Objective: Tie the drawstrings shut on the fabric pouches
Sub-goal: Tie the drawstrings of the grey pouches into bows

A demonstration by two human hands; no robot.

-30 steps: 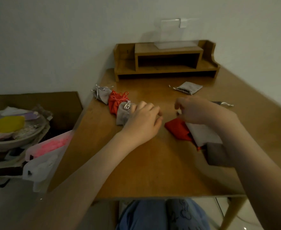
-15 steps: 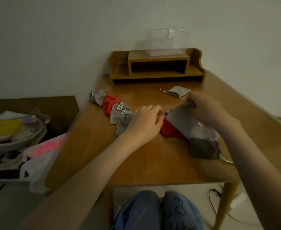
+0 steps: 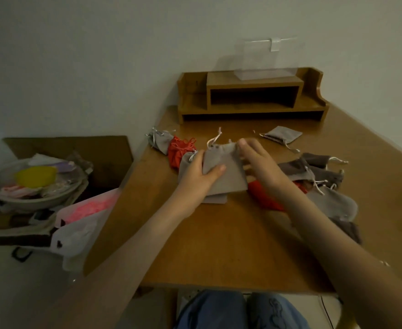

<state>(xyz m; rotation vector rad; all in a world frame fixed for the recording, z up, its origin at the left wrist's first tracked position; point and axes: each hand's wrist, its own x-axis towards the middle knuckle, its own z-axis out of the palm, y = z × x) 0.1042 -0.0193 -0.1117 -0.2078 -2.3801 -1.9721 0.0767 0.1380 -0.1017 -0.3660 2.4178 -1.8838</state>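
A flat grey pouch [image 3: 226, 169] lies on the wooden table [image 3: 219, 245] between both hands. My left hand [image 3: 197, 173] pinches its left side, thumb on top. My right hand [image 3: 258, 162] grips its right side near the mouth, where pale drawstrings [image 3: 215, 138] stick up. To the left sit tied pouches: a grey one [image 3: 160, 141], a red one [image 3: 181, 150], and another grey one [image 3: 185, 162] partly behind my left hand. On the right lies a loose pile of grey pouches [image 3: 323, 172] and a red pouch [image 3: 265, 198]. One grey pouch [image 3: 281, 135] lies apart farther back.
A wooden shelf organiser [image 3: 252, 96] with a clear acrylic stand [image 3: 266, 58] stands at the table's back against the wall. Left of the table, on the floor, a bowl of clutter [image 3: 33, 184] and plastic bags [image 3: 83, 217] sit beside a cardboard sheet.
My right hand pulled a grey pouch from the right pile to the table's middle, and my left hand took hold of its left side. The camera tilted, showing more of the pile.
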